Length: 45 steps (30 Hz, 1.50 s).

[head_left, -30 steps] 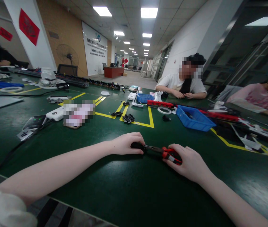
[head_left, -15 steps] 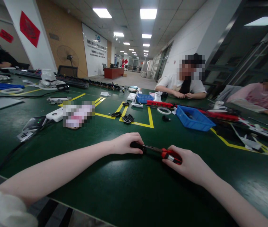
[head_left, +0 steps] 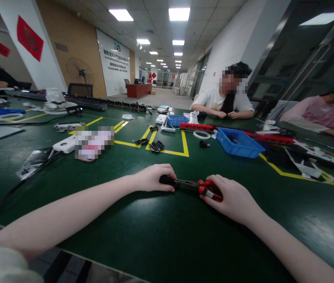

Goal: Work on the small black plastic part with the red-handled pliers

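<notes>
Between the thumb and fingers of my left hand (head_left: 158, 177) is a small rounded black part (head_left: 167, 180). My right hand (head_left: 228, 196) is wrapped round the red-and-black handles of a pair of long-nose pliers (head_left: 204, 188). The plier jaws point left and their tips meet the right end of the black part. Whether the tips grip it or sit inside it, I cannot tell. Both hands are low over the green table (head_left: 167, 232).
Beyond my hands lie small black pieces (head_left: 156, 146) by yellow tape, another black part (head_left: 204, 144) and a blue bin (head_left: 239, 142). A phone (head_left: 94, 144) and a white device (head_left: 65, 144) with a cable are at left. A person (head_left: 225, 94) sits across the table.
The plier handles have spread a little apart in my right hand. Both hands stay near the same place, and the whole view has shifted slightly.
</notes>
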Motion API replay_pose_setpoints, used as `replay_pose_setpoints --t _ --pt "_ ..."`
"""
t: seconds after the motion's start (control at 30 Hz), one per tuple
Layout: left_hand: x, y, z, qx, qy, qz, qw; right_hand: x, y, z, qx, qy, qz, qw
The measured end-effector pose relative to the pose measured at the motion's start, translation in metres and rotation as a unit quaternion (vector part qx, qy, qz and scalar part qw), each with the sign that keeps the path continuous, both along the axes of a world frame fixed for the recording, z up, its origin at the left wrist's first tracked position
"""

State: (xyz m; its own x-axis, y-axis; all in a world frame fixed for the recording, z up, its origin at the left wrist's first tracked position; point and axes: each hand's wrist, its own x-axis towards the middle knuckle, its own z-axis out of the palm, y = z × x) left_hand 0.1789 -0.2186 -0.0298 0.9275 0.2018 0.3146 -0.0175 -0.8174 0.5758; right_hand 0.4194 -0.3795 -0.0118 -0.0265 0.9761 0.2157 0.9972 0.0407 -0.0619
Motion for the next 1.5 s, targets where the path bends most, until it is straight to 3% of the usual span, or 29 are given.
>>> replay_pose_setpoints --t 0.2,0.57,0.7,0.93,1.07,1.3,1.5 --pt "0.0 0.001 -0.001 -0.014 -0.009 0.001 1.0 0.008 0.005 -0.01 0.081 -0.065 0.047 0.994" --pt "0.0 0.001 0.0 0.018 -0.014 -0.004 1.0 0.008 0.0 -0.012 0.139 -0.134 0.045 0.98" --pt "0.0 0.001 0.0 0.015 -0.014 -0.003 1.0 0.007 0.0 -0.011 0.134 -0.137 0.044 0.981" --pt "0.0 -0.002 0.0 -0.003 -0.014 -0.001 1.0 0.005 0.0 -0.007 0.064 -0.046 0.043 0.996" --pt "-0.001 -0.004 0.001 -0.007 -0.014 -0.003 1.0 0.007 0.0 -0.009 0.075 -0.026 0.044 0.996" --pt "-0.002 -0.004 0.002 0.031 -0.002 -0.003 1.0 0.01 0.0 -0.01 0.104 -0.09 0.051 0.989" --pt "-0.001 -0.002 0.002 0.019 -0.005 -0.015 1.0 0.014 -0.001 -0.006 0.153 -0.151 0.077 0.974"
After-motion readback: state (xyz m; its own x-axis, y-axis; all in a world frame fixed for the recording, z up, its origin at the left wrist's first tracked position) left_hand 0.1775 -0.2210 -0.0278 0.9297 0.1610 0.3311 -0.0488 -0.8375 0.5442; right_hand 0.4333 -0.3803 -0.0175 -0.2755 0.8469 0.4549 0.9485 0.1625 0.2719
